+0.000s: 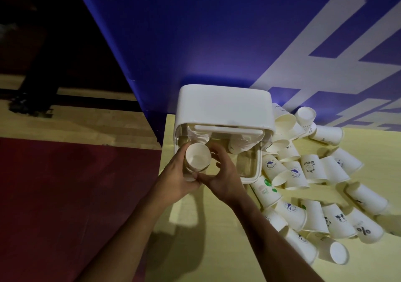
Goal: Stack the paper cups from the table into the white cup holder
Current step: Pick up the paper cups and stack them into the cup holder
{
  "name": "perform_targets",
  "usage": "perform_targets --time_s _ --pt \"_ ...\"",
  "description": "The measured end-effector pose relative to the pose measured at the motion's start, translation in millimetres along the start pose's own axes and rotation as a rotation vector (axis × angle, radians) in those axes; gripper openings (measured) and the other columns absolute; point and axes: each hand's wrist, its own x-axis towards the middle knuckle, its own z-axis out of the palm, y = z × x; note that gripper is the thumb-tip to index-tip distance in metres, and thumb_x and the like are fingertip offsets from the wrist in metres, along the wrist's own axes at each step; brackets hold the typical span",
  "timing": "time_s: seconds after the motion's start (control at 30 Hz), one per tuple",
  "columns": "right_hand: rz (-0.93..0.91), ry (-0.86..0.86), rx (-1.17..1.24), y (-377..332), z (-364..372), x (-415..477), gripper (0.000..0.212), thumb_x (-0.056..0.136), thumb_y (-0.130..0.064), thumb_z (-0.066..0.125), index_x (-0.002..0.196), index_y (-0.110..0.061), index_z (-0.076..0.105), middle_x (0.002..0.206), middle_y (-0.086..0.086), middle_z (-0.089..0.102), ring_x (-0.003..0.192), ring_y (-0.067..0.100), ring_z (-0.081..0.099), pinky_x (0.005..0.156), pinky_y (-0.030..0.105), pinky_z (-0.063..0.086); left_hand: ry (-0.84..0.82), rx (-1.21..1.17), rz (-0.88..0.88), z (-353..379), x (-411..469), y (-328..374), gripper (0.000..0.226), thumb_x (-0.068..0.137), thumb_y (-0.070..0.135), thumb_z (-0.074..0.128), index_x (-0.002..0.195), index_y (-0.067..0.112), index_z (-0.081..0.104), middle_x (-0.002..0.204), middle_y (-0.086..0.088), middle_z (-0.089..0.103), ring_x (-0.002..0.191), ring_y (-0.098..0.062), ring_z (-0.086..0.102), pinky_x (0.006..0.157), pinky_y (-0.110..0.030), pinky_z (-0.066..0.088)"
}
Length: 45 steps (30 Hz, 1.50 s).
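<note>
While left grip (175,173) and right grip (223,177) curl round the paper cup (198,159), centre-left, hold it level entering the white cup holder (223,106).

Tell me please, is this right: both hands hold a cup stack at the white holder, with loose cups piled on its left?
No: the head view shows the loose cups piled right of the white holder, not left. The rest is correct.
</note>
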Motion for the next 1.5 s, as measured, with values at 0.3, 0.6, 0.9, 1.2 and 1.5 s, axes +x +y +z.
perform_targets --time_s 0.3,0.6,0.9,1.2,1.5 --pt "0.015 -0.03 -0.106 13 9 3 0.063 0.092 -0.037 0.073 0.148 -0.023 0.049 0.144 -0.006 0.056 0.128 0.011 0.053 0.106 0.039 0.048 -0.018 0.063 -0.058 8 2 -3 0.081 0.079 0.041 0.084 0.145 0.048 0.038 0.132 0.02 0.056 0.11 0.003 0.061 0.084 -0.011 0.049" --pt "0.028 -0.035 -0.136 5 -8 -12 0.066 0.1 -0.042 0.06 0.159 -0.029 0.032 0.157 -0.003 0.045 0.137 0.014 0.047 0.112 0.034 0.043 0.023 0.191 0.02 5 -7 9 0.093 0.079 0.018 0.084 0.154 0.039 0.032 0.144 0.012 0.051 0.117 -0.008 0.061 0.091 -0.023 0.054" --pt "0.219 0.364 -0.113 35 -166 -112 0.028 0.098 -0.034 0.065 0.124 -0.024 0.071 0.122 -0.009 0.071 0.104 0.004 0.067 0.092 0.03 0.056 0.047 0.318 0.336 119 -11 122 0.05 0.089 0.028 0.069 0.136 0.017 0.057 0.137 0.001 0.06 0.126 -0.017 0.056 0.099 -0.024 0.043" --pt "0.396 0.602 -0.012 129 -333 -207 0.02 0.099 -0.017 0.063 0.114 -0.02 0.075 0.107 -0.018 0.072 0.091 -0.007 0.068 0.077 0.013 0.053 -0.389 0.56 0.489 329 46 232 0.061 0.092 0.037 0.066 0.147 0.024 0.044 0.152 0.008 0.043 0.134 -0.016 0.047 0.101 -0.033 0.048" --pt "0.471 0.671 0.026 230 -440 -253 0.021 0.099 -0.022 0.064 0.118 -0.022 0.071 0.113 -0.015 0.07 0.093 -0.007 0.064 0.072 0.008 0.049 -0.701 1.095 0.5 521 106 250 0.081 0.085 0.04 0.067 0.154 0.019 0.032 0.154 -0.003 0.04 0.14 -0.025 0.038 0.111 -0.04 0.037"
